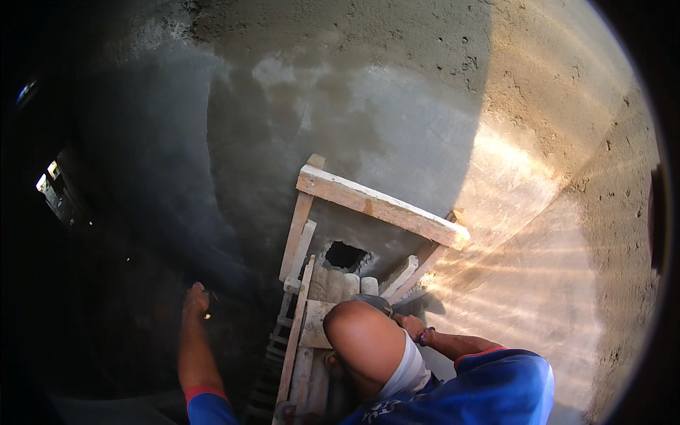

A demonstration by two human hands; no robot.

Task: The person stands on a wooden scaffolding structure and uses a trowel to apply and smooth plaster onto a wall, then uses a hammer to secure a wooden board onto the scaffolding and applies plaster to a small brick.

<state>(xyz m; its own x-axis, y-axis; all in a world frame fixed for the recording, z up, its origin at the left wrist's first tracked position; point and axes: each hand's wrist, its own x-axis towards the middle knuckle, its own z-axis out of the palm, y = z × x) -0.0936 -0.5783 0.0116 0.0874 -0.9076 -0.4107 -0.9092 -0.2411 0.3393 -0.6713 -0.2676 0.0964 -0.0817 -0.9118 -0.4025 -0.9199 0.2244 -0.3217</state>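
My left hand [197, 301] is out at the lower left against the dark plastered surface, fingers curled around something small that I cannot make out in shadow. My right hand [411, 324] is beside my bent knee [360, 340], closed at a dark object [377, 304] partly hidden by the knee; what it grips is unclear. Under and beside me is a wooden scaffold [306, 280] with a crossbeam [382, 205], short boards and several pale round poles.
A grey plastered wall [269, 142] curves round ahead, rough at the top and sunlit on the right [524, 219]. A ragged dark hole [345, 256] shows behind the scaffold. A small bright opening [53, 185] is at the far left. Narrow slats run down the scaffold's left side.
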